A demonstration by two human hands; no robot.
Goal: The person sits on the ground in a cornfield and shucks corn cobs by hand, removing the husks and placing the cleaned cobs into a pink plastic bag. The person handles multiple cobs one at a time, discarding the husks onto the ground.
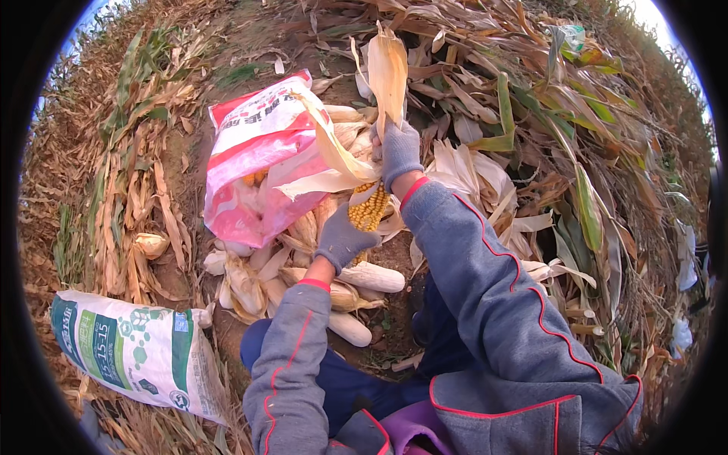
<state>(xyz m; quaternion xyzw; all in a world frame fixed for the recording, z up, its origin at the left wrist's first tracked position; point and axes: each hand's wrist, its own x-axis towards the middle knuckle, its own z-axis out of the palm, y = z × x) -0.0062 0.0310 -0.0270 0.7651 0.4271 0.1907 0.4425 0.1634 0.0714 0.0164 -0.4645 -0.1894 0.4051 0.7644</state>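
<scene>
My left hand (348, 236), in a grey knit glove, is closed around the lower part of a yellow corn cob (369, 206). At the cob's other end, my gloved right hand (400, 149) grips the bunched dry husk (388, 77), whose leaves stick up beyond the fist. A peeled-back strip of husk (335, 145) hangs off to the left, in front of an open pink and white sack (267, 165). Through the sack's side some yellow corn (254, 177) shows. Unhusked ears (244, 287) and pale ears (372, 277) lie heaped below my hands.
A white and green printed sack (136, 352) lies at the lower left. Cut corn stalks and dry leaves (546, 142) are piled along the right side. Another row of dry stalks (133, 187) runs along the left. Loose husks (475, 176) lie beside my right forearm.
</scene>
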